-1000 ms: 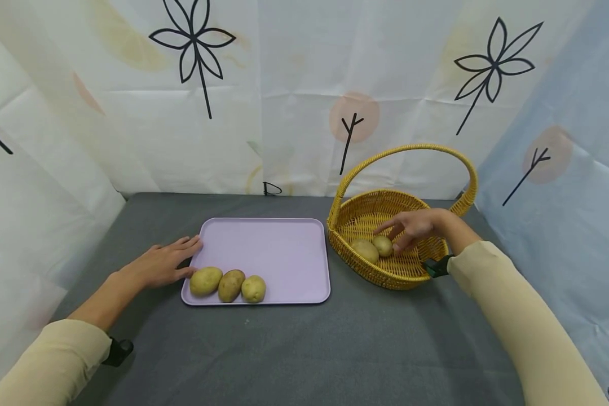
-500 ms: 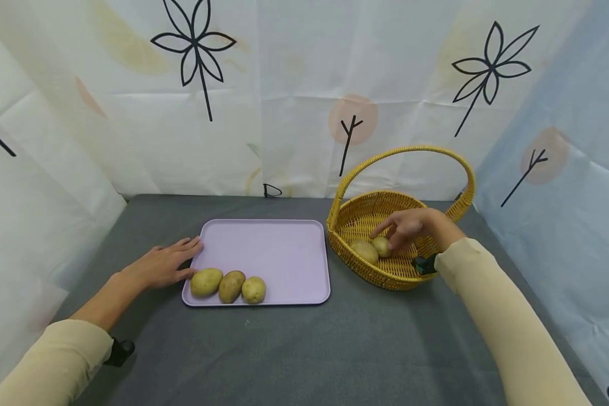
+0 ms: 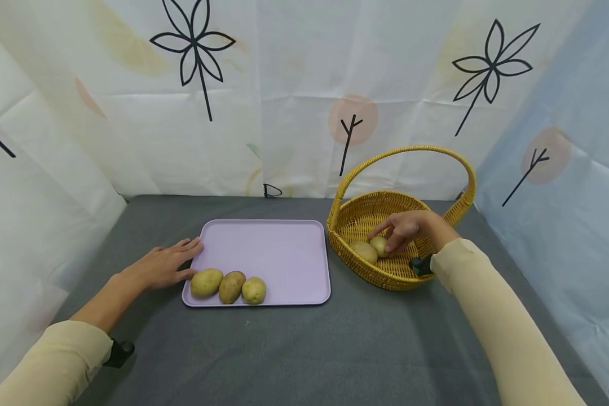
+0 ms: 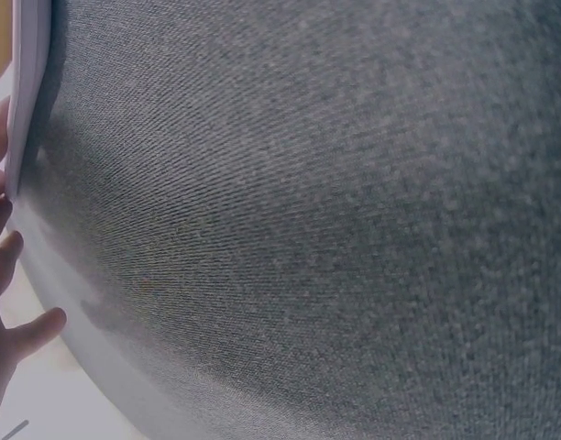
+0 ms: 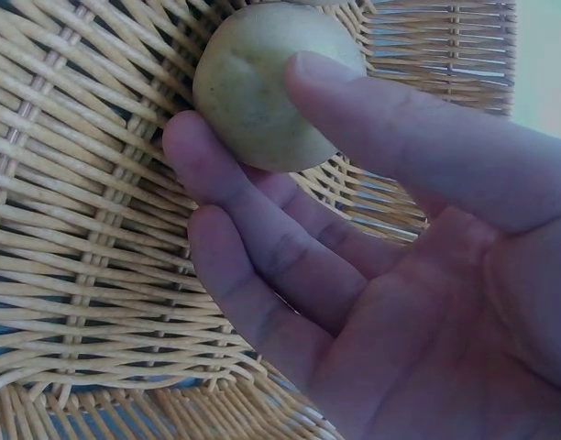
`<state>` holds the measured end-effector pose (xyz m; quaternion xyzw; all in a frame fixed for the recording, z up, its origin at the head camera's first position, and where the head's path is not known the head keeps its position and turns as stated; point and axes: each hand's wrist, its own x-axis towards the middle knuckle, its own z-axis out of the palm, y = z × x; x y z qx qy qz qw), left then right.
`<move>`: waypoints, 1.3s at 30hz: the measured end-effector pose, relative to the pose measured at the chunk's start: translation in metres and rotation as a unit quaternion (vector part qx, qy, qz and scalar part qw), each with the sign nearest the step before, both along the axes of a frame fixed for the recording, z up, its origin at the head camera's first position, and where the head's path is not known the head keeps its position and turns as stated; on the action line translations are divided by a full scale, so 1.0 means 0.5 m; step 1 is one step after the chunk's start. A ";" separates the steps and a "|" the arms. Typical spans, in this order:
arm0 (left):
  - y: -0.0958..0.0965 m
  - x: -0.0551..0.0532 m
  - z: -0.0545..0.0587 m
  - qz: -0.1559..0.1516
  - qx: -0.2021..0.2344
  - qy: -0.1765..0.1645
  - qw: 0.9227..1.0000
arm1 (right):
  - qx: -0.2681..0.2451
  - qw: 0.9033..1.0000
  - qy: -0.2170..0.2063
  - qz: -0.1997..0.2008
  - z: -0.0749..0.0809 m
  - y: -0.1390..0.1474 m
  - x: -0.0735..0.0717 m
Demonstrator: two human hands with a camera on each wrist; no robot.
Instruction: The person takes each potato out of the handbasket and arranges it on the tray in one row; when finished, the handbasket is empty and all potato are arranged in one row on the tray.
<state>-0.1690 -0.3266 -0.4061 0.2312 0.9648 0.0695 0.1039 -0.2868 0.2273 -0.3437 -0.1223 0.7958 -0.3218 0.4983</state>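
My right hand point(image 3: 410, 225) reaches into the yellow wicker basket point(image 3: 380, 278) and pinches a small round potato point(image 3: 378, 246). In the right wrist view the thumb lies on one side of that potato point(image 5: 258, 87), with the fingertips against its other side. A larger potato point(image 3: 362, 252) sits beside it in the basket. At the left, my left hand point(image 3: 163, 265) rests with extended fingers at the left rim of the lilac tray point(image 3: 284, 256). Along the tray's front edge lie three potatoes: a large one point(image 3: 206, 282), a browner one point(image 3: 232, 287) and a rounder one point(image 3: 254, 290).
The basket's tall arched handle point(image 3: 416, 148) rises above my right hand. Grey cloth point(image 3: 294, 349) covers the table. Patterned white curtains point(image 3: 294, 113) stand close behind the table and at both sides.
My right hand has moved slightly left and closed in on the small potato, which has shifted a little left toward the larger one. The left hand and the tray stay where they were.
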 end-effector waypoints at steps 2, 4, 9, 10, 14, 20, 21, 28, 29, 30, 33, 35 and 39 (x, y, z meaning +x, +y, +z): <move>0.001 0.001 0.001 0.001 -0.001 -0.001 1.000 | 0.004 1.000 0.005 0.003 0.002 -0.002 0.001; 0.002 0.001 0.002 0.001 -0.002 -0.002 1.000 | 0.009 1.000 0.014 0.010 0.004 -0.005 0.002; 0.002 0.003 0.004 0.002 -0.001 -0.005 1.000 | 0.017 0.998 0.049 0.045 0.007 -0.011 0.007; 0.002 0.004 0.003 0.002 -0.001 -0.005 1.000 | 0.018 0.997 0.058 0.053 0.008 -0.013 0.008; 0.002 0.003 0.000 0.003 -0.001 -0.008 1.000 | 0.023 0.991 0.102 0.088 0.013 -0.014 0.015; 0.002 0.003 -0.001 -0.001 0.002 -0.001 1.000 | 0.008 0.983 0.155 0.097 0.028 -0.007 0.025; 0.002 0.004 -0.001 -0.002 0.003 0.000 1.000 | 0.005 0.982 0.161 0.096 0.031 -0.006 0.027; -0.001 0.002 -0.001 -0.003 -0.002 0.003 1.000 | -0.013 0.969 0.218 0.115 0.052 0.006 0.044; -0.001 0.001 -0.001 -0.004 -0.003 0.004 1.000 | -0.016 0.968 0.223 0.117 0.055 0.006 0.046; -0.001 0.001 0.000 -0.003 -0.003 0.003 1.000 | -0.021 0.967 0.225 0.119 0.058 0.005 0.049; -0.001 -0.001 0.001 -0.005 -0.004 0.004 1.000 | -0.040 0.964 0.230 0.129 0.069 -0.002 0.058; 0.000 -0.001 0.003 -0.007 -0.005 0.005 1.000 | -0.053 0.962 0.229 0.138 0.077 -0.008 0.064; -0.002 -0.002 0.004 -0.010 -0.009 0.009 1.000 | -0.071 0.956 0.232 0.164 0.095 -0.029 0.076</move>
